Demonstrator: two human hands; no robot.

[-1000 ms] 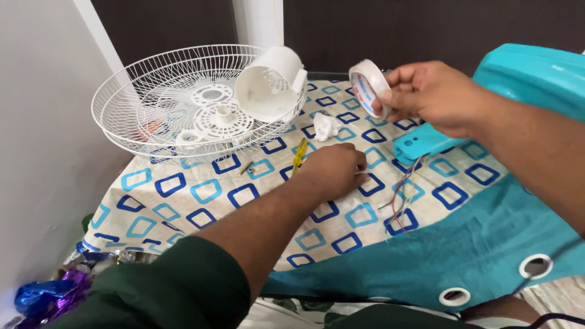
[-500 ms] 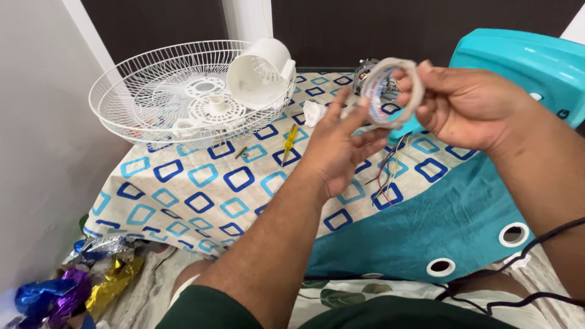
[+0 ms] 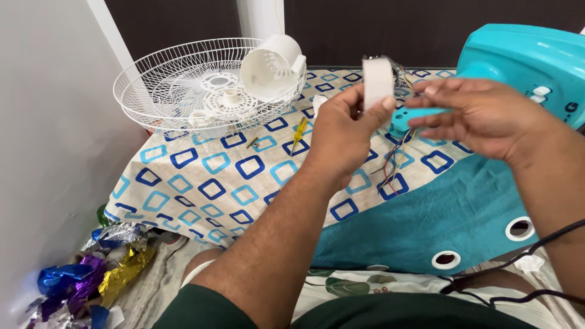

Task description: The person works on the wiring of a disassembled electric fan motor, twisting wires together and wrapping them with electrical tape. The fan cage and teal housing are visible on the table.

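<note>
A roll of white tape (image 3: 378, 81) is pinched edge-on in the grip of the left hand (image 3: 344, 137), the thumb pressed against its lower right side and the fingers curled behind it. The roll is held upright in the air, above the patterned cloth (image 3: 207, 176) and in front of the turquoise fan housing (image 3: 524, 61). Its outer face is seen as smooth, matte and flat-sided, a short cylinder viewed from the rim. The right hand (image 3: 481, 116) is held just beside the roll, fingers extended and loosely spread, with nothing clearly clasped; whether the fingertips touch the tape cannot be told. Thin coloured wires (image 3: 393, 164) are seen hanging below the hands, trailing down over the cloth. A small yellow-handled screwdriver (image 3: 298, 131) is laid on the cloth further left. Behind it, a round white wire fan guard (image 3: 152, 103) is rested, with a white plastic cup-shaped part (image 3: 271, 67) tipped on its side within it. The cloth is printed with blue and light-blue squares on cream, with a plain teal band carrying white eyelets (image 3: 448, 260). Crumpled shiny foil (image 3: 91, 274) in blue, purple and gold is heaped at the lower left.
</note>
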